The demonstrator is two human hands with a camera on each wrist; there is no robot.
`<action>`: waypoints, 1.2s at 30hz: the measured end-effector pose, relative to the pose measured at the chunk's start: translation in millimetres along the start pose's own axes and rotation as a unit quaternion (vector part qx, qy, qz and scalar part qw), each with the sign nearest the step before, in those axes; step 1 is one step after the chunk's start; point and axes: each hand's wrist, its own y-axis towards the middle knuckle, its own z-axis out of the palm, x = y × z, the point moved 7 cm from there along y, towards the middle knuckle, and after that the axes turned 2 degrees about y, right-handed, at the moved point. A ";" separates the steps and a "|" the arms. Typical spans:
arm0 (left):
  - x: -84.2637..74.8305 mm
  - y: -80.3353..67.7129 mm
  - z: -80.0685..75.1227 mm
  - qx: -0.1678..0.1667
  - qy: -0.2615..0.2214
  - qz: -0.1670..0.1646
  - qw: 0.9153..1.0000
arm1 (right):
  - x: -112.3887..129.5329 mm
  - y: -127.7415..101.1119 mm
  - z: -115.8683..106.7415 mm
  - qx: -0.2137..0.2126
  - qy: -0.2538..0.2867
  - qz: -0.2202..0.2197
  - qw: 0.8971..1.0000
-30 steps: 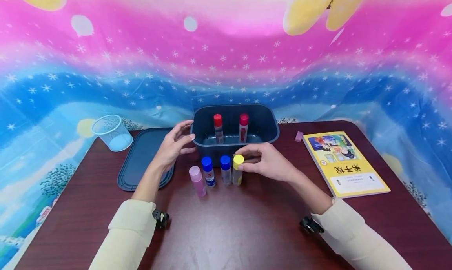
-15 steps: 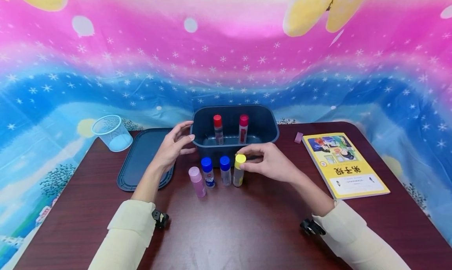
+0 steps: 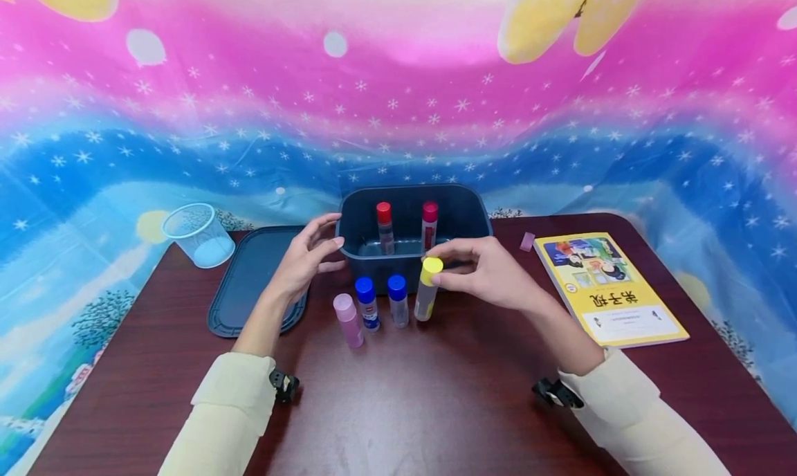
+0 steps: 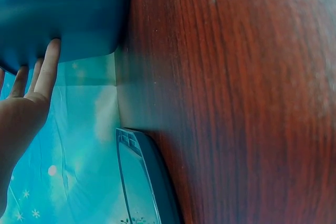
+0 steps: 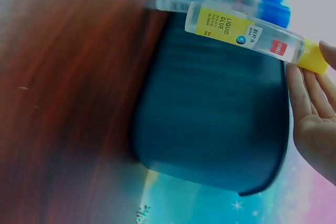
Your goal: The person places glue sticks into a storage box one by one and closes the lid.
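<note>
My right hand (image 3: pixel 488 272) pinches the yellow cap of a clear liquid glue bottle (image 3: pixel 426 297), whose printed label (image 5: pixel 226 27) shows in the right wrist view. The bottle leans slightly, just off the table before the dark bin (image 3: pixel 376 270). My left hand (image 3: pixel 301 258) touches the bin's left side with fingers (image 4: pixel 50 69) extended. Inside the bin stand a red-capped glue bottle (image 3: pixel 385 230) and a dark-red-capped one (image 3: pixel 429 227). Left of the held bottle are two blue-capped glue bottles, one clear (image 3: pixel 398 306) and one labelled (image 3: pixel 369 306), then a pink bottle (image 3: pixel 349 322).
A dark lid (image 3: pixel 249 275) lies left of the bin, partly behind my left forearm. Behind it stands a light-blue mesh cup (image 3: pixel 208 237). On the right are a yellow book (image 3: pixel 610 289) and a small pink block (image 3: pixel 527 241). A printed cloth (image 3: pixel 398 116) hangs behind.
My right hand has raised the yellow-capped glue bottle a little from the table and shifted it slightly right, tilting it. The left hand and the other bottles stay put.
</note>
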 end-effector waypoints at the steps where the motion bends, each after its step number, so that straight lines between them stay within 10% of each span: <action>1: -0.2 0.0 0.1 0.001 -0.001 0.000 1.000 | 1.9 0.1 -3.5 -0.006 -0.001 -0.001 1.000; 22: -0.6 -1.0 -1.4 0.001 -0.005 0.003 1.000 | 48.3 -1.9 -59.2 -0.148 0.095 -0.113 0.978; 36: -1.7 -3.2 -0.7 0.000 -0.001 0.001 1.000 | 49.4 13.2 -62.9 -0.182 0.077 -0.110 0.974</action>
